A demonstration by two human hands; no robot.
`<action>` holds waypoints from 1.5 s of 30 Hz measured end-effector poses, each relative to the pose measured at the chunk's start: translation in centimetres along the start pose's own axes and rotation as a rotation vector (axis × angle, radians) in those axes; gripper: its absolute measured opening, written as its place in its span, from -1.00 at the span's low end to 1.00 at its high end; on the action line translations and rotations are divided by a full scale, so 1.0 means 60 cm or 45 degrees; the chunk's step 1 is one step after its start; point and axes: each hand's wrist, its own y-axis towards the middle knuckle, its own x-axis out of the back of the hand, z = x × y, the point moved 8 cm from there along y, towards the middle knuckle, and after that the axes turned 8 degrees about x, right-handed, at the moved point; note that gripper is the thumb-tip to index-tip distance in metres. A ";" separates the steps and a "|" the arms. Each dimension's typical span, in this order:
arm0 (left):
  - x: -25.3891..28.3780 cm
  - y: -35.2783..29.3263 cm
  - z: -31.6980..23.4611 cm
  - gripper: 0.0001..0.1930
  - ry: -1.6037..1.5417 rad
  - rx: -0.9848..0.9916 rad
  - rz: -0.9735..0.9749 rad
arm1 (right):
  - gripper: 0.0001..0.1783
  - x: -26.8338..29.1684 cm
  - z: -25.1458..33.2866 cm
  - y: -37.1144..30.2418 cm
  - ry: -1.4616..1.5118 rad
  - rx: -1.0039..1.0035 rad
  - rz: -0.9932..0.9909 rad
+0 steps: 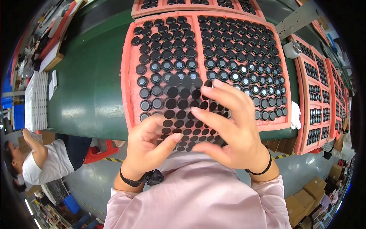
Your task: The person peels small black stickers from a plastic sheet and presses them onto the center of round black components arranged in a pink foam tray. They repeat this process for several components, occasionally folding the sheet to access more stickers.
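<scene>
A clear sheet of black round stickers (178,124) is held over the near part of a pink foam tray (127,72). My left hand (146,149) grips its left and near edge, thumb on top. Over the sheet's right side, my right hand (242,133) has its fingers spread, the tips touching or just above the stickers; whether one is lifted cannot be made out. Rows of round black parts (167,45) fill the tray's two compartments, several with pale round tops. The sheet and my hands hide some of the nearest ones.
The tray lies on a green work surface (87,91). Another pink tray (183,7) adjoins its far side. More filled trays (301,95) stand to the right, past a metal bar (299,19). White stacked trays (37,101) and a seated person (49,160) are at the left.
</scene>
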 end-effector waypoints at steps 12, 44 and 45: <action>0.011 -0.015 -0.106 -0.45 0.878 -0.661 -0.232 | -0.36 -0.053 -0.022 -0.032 0.403 -0.149 0.180; -0.034 -0.014 -0.050 -0.75 0.633 -0.468 -0.006 | -0.73 -0.036 -0.009 -0.050 0.531 -0.113 -0.171; -0.034 -0.014 -0.049 -0.75 0.634 -0.466 -0.006 | -0.73 -0.036 -0.009 -0.051 0.532 -0.114 -0.171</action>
